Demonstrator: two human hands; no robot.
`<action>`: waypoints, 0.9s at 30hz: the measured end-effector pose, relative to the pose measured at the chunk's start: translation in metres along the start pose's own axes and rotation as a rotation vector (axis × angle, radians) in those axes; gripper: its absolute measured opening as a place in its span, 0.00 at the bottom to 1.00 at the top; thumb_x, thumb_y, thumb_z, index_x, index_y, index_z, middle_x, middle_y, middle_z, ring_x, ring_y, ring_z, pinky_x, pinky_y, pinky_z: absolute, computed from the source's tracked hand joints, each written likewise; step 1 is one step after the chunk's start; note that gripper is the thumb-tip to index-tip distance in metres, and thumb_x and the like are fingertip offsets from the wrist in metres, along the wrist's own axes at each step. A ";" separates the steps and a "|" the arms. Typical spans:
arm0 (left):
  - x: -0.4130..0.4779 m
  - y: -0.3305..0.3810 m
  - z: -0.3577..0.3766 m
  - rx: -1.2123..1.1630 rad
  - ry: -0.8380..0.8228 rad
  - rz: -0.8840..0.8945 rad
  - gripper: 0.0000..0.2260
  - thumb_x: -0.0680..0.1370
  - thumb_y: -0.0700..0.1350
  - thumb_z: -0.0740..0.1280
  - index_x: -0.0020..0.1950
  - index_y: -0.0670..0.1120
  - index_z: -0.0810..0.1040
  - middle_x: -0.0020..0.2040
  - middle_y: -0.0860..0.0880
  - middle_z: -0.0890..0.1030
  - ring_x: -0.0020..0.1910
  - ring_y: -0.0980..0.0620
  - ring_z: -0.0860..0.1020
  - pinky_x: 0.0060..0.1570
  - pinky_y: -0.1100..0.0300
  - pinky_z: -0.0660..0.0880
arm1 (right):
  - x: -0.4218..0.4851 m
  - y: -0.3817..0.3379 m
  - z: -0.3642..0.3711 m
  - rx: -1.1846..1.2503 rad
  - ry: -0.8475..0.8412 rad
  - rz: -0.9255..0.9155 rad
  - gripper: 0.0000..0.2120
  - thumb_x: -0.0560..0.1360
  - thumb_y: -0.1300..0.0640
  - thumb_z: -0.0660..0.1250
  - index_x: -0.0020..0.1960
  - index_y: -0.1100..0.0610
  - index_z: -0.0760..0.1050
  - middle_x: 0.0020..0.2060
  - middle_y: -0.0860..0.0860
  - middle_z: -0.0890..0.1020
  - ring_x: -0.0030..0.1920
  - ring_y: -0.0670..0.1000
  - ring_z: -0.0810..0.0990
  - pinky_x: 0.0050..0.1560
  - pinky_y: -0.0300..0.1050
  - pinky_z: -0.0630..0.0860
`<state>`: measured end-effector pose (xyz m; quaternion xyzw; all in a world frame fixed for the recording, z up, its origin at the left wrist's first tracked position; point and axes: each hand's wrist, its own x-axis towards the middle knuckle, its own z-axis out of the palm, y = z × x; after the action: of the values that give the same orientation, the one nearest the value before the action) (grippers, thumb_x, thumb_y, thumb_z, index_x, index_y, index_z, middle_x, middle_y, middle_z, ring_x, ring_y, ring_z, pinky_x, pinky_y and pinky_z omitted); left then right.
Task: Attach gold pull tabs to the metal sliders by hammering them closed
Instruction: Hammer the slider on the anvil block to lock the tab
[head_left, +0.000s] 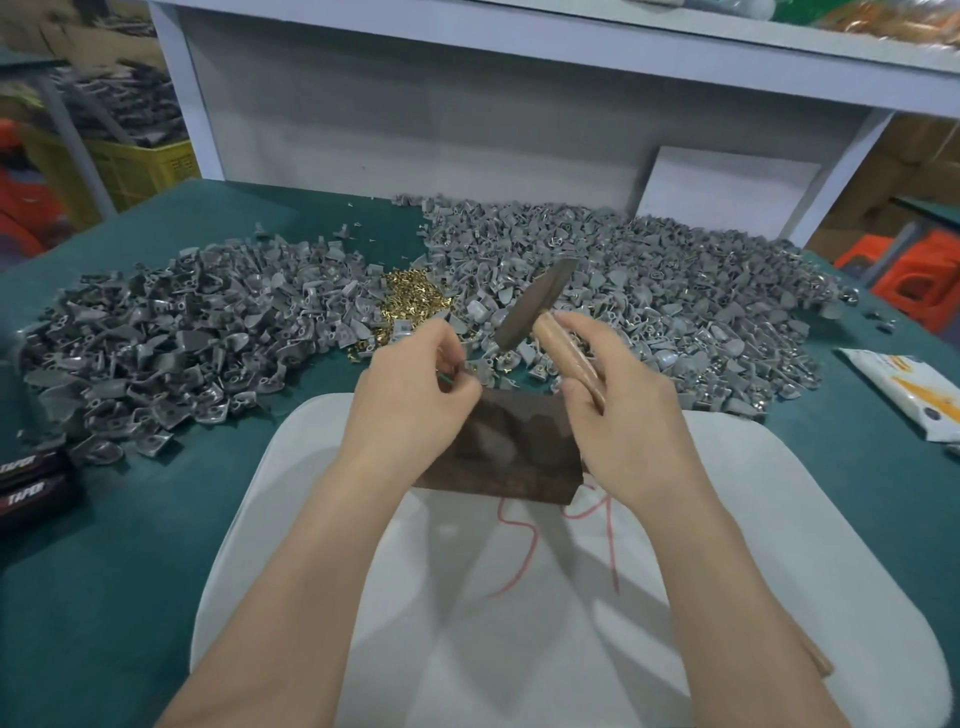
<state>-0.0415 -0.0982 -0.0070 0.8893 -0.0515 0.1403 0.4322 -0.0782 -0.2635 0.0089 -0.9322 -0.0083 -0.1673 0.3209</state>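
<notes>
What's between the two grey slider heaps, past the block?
A heap of gold pull tabs lies in the gap between the left slider heap and the right slider heap, on the green table; the head view shows it.

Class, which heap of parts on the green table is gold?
The small middle heap, between the left grey heap and the right grey heap; only it is gold.

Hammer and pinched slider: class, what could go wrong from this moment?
1. The left hand pinches the small slider close beside the hammer; a stray blow could strike fingertips.
2. The right hand grips the hammer high on its handle, so blows may land weak or skewed.
3. A dropped slider could vanish among the grey pile.
</notes>
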 end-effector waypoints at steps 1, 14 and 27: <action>0.001 0.000 -0.001 -0.005 0.013 0.001 0.06 0.72 0.44 0.68 0.39 0.52 0.72 0.36 0.56 0.77 0.35 0.56 0.76 0.38 0.58 0.71 | 0.000 0.000 -0.001 -0.002 0.002 0.000 0.27 0.75 0.62 0.62 0.67 0.37 0.65 0.49 0.52 0.81 0.49 0.56 0.78 0.51 0.46 0.74; 0.005 -0.007 0.000 0.039 0.047 -0.031 0.07 0.70 0.40 0.70 0.36 0.52 0.76 0.32 0.55 0.77 0.34 0.56 0.74 0.41 0.57 0.76 | -0.012 -0.010 -0.007 0.030 0.006 -0.091 0.26 0.73 0.60 0.62 0.63 0.33 0.70 0.48 0.41 0.83 0.36 0.41 0.73 0.41 0.36 0.72; 0.007 -0.010 0.003 0.028 0.056 0.002 0.08 0.69 0.39 0.71 0.36 0.50 0.76 0.31 0.55 0.77 0.32 0.57 0.74 0.36 0.60 0.72 | -0.019 -0.024 -0.005 -0.107 -0.094 -0.111 0.26 0.75 0.59 0.60 0.66 0.34 0.68 0.54 0.46 0.82 0.46 0.55 0.80 0.52 0.46 0.76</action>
<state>-0.0322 -0.0937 -0.0144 0.8909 -0.0385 0.1662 0.4210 -0.1003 -0.2453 0.0208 -0.9529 -0.0662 -0.1411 0.2601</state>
